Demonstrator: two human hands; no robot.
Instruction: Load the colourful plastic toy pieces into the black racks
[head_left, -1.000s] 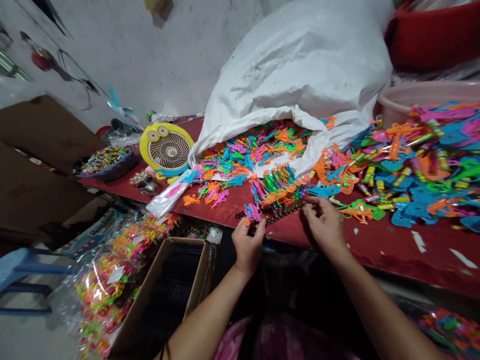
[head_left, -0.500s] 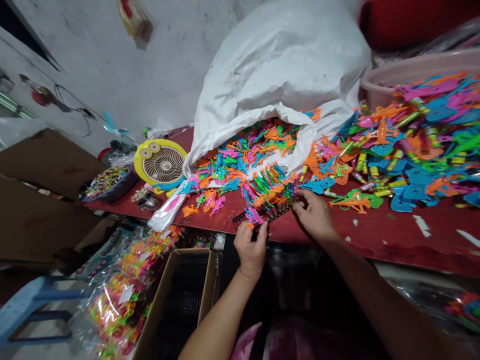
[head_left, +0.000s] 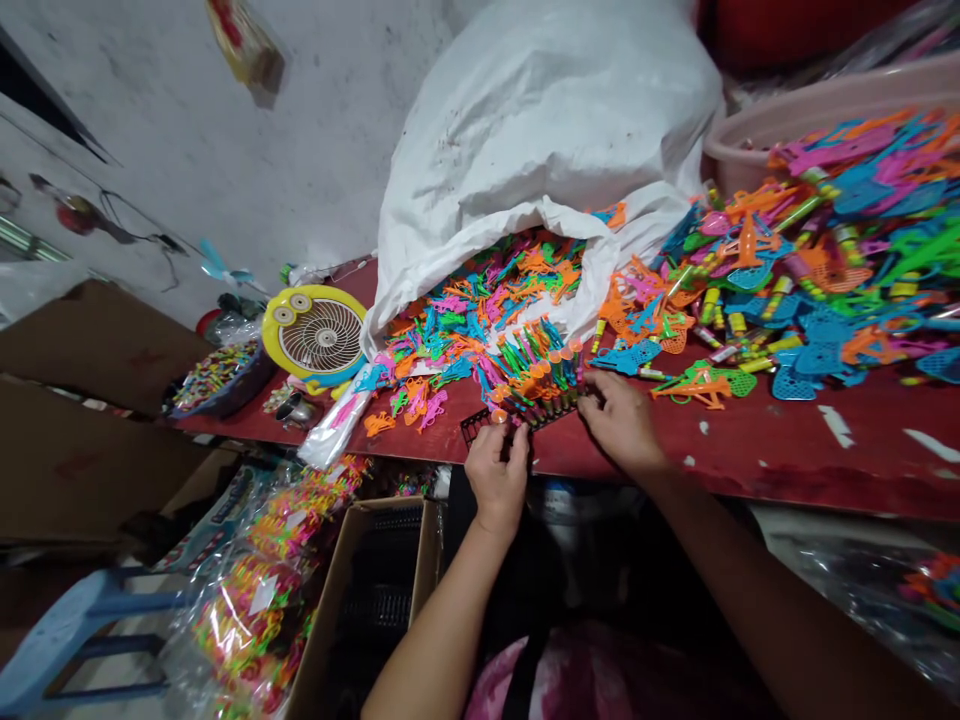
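Observation:
A black slotted rack (head_left: 474,428) lies aslant near the front edge of the red table. A row of thin colourful plastic toy pieces (head_left: 536,372), several with round orange ends, stands tilted in its slots. My left hand (head_left: 496,478) is at the rack's front left part, fingers bent together beside a piece with an orange disc end (head_left: 499,415). What those fingers pinch is mostly hidden. At the rack's right end, my right hand (head_left: 621,420) has thumb and fingers closed on its edge. Loose small plastic pieces (head_left: 420,400) lie left of the rack.
Behind the rack, a white sack (head_left: 547,130) spills plastic pieces. A large heap of toys (head_left: 817,300) and a pink tub (head_left: 780,115) stand right. Leftward are a yellow fan (head_left: 326,338) and a basin (head_left: 217,385). Below sits a cardboard box (head_left: 330,590) of black racks.
A pink piece seen at my left fingers is now mostly hidden among the pieces at the rack. The view has shifted slightly; my right hand stays at the rack's right end.

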